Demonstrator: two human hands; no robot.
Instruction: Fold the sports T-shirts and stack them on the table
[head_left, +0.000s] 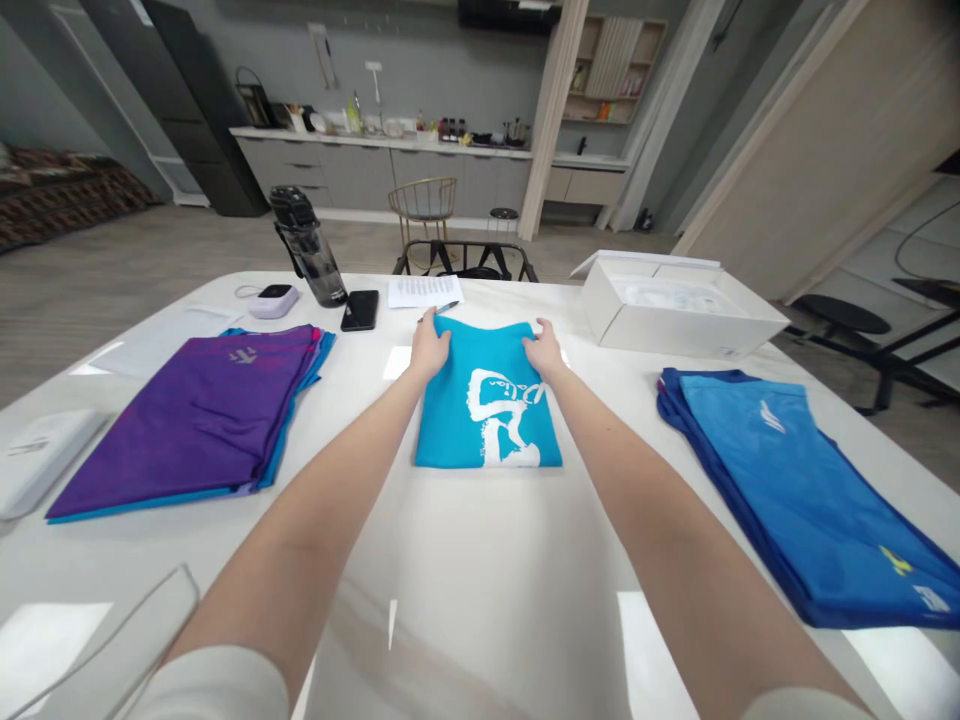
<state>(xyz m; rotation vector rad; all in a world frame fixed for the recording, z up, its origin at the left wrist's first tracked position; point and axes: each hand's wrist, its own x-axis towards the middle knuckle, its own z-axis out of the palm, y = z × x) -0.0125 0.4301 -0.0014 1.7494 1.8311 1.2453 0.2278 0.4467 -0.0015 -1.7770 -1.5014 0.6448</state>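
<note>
A turquoise T-shirt (450, 420) with white lettering lies folded in a neat block at the middle of the table. My left hand (430, 347) pinches its far left corner, thumb over the cloth. At the far right corner, my right hand (545, 350) grips the fabric in the same way. Some fingertips are hidden at the shirt's edges. To the left is a stack of folded clothes with a purple shirt (195, 410) on top. Folded blue shorts (780, 470) lie on a darker blue garment to the right.
Behind the shirt are a pen (448, 308), a printed sheet (425, 291), a black phone (360, 310) and a tall water bottle (309, 248). An open white box (682, 325) stands back right. A white case (45, 455) sits at the left edge of the table (465, 580).
</note>
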